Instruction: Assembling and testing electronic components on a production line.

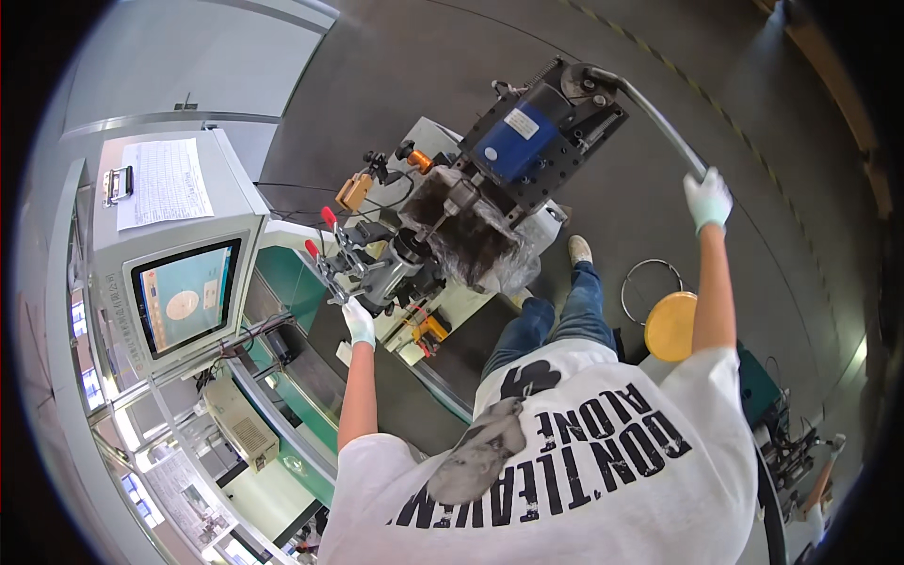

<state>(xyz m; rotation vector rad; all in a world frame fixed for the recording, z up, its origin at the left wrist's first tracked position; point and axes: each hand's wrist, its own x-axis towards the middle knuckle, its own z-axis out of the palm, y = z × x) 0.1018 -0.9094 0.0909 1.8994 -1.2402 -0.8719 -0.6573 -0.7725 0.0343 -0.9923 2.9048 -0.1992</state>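
My right hand (pixel 709 200), in a white glove, is closed around the end of a long metal lever (pixel 664 124). The lever runs up to a dark machine head with a blue motor-like block (pixel 520 132). From that head a chuck and thin spindle (pixel 448 209) point toward a grey cylindrical fixture (pixel 384 279). My left hand (pixel 358 322), also gloved, is at the fixture's near end, its fingers curled against it; what they hold is hidden. Toggle clamps with red handles (pixel 329 216) stand above the fixture. A plastic-lined bin (pixel 471 240) sits beneath the spindle.
A grey cabinet with a lit screen (pixel 186 294) stands at left, a clipboard with paper (pixel 165 182) on top. An orange-knobbed part (pixel 419 162) sits behind the fixture. A yellow round stool (pixel 671 327) is by my right side. Another person's arm (pixel 821 485) shows at lower right.
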